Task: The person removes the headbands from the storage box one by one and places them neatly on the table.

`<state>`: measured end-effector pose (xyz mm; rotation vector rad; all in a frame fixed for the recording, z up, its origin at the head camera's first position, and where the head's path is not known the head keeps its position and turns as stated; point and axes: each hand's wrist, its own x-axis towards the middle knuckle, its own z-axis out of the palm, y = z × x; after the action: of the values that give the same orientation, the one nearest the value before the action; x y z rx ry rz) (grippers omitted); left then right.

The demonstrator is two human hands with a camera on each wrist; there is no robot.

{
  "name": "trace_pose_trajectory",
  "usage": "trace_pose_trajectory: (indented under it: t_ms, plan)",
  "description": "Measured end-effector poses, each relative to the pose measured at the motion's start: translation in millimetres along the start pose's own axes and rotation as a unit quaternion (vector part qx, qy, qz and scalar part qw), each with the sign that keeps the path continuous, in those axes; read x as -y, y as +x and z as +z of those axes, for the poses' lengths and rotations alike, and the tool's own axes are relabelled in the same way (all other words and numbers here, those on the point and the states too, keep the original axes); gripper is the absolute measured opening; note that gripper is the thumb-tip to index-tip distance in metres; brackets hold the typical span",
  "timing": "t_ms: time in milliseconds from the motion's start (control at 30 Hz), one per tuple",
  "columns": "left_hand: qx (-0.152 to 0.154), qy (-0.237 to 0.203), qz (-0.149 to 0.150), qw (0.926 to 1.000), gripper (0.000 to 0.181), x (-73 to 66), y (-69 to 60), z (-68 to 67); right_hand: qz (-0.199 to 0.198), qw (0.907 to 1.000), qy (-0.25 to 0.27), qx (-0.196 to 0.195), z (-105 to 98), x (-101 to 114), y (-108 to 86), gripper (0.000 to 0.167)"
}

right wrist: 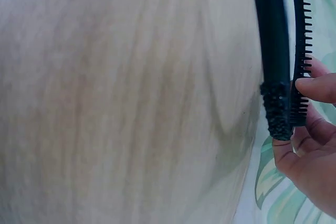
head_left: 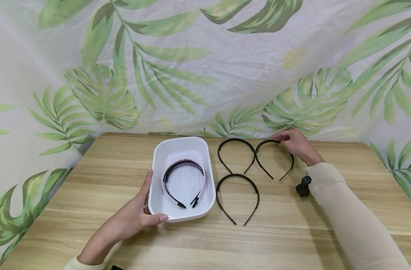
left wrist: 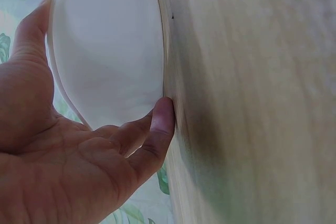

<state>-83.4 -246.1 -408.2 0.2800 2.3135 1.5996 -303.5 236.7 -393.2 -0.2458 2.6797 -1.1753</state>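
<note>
My left hand (head_left: 132, 217) grips the near left corner of a white bin (head_left: 212, 187), thumb on its rim; the left wrist view shows my left hand (left wrist: 89, 156) with fingertips against the bin's outer wall (left wrist: 110, 40). Inside the bin lie headbands (head_left: 168, 168) with dark teeth, one of them partly pinkish. At the back right my right hand (head_left: 298, 146) pinches the top of a black toothed headband (head_left: 258, 148). In the right wrist view, thumb and fingers of my right hand (right wrist: 315, 145) hold that headband's toothed band (right wrist: 300, 40).
Two more black headbands, one behind (head_left: 237, 139) and one in front (head_left: 237, 175), lie on the wooden table (head_left: 279, 240) between the bin and my right hand. A leaf-patterned cloth (head_left: 239, 75) hangs behind the table's back edge.
</note>
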Motion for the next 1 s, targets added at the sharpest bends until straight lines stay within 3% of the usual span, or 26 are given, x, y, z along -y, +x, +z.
trace_pose_trajectory:
  t_ms: [1000]
  plan:
    - [0.0,-0.008,0.008,0.9999,0.134,1.3,2.2,0.1,0.011,0.9996,-0.027,0.006,0.6,-13.3,3.4,0.037]
